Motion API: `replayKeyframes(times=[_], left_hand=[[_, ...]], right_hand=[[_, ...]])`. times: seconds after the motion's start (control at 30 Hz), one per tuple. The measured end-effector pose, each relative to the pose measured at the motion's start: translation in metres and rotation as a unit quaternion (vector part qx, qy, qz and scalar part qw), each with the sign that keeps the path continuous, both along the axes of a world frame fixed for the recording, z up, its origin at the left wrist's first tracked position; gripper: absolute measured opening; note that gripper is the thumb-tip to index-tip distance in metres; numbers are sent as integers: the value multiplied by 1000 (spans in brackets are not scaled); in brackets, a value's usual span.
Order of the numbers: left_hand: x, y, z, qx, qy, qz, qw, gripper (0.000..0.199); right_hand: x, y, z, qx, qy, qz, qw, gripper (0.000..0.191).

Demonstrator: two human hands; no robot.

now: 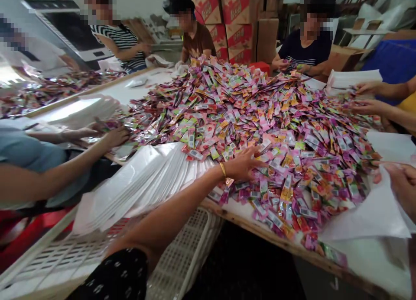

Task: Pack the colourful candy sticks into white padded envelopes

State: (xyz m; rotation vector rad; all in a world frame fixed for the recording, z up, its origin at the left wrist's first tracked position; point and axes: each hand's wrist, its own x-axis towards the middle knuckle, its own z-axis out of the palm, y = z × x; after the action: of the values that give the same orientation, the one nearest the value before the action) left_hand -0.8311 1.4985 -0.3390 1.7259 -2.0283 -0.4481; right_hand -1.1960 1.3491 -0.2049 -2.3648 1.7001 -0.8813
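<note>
Past black patterned sleeve (112,276) at near left, reaching far and right with left hand (242,163), with fingers (258,162) spread, onto printed sachets (287,189) heaped on counter (238,208), directly under and right of these, with long axes crossed, pointing every way; apart at right, gripping white plastic bag (370,217) with right hand (403,181)

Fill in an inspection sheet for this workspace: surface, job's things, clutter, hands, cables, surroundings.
Surface: white table with a wooden edge, mostly covered.
Job's things: a large heap of small printed packets; a fanned stack of white bags left of it.
Clutter: packets strewn toward the near edge; a white crate below.
Hands: left hand on the heap, fingers spread, touching packets; a hand at the right edge holds white plastic, owner unclear.
Cables: nothing seen.
Surroundings: co-workers around the table; stacked cartons behind.
</note>
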Motion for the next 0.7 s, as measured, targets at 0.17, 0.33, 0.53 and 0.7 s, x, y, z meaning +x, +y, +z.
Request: replayKeyframes(times=[0.17, 0.33, 0.53, 0.7], left_hand=[[-12, 2, 11, -61, 36, 217, 974, 30], [-48, -24, -1, -32, -62, 174, 982, 86], [-19, -61, -2, 65, 54, 219, 972, 65], [-1, -49, -5, 18, 100, 251, 963, 24]], right_hand=[[17, 18, -2, 35, -62, 5, 997, 67], [11, 23, -1, 25, -63, 13, 998, 66], [9, 32, 2, 21, -91, 14, 996, 54], [1, 28, -1, -24, -90, 28, 995, 50]])
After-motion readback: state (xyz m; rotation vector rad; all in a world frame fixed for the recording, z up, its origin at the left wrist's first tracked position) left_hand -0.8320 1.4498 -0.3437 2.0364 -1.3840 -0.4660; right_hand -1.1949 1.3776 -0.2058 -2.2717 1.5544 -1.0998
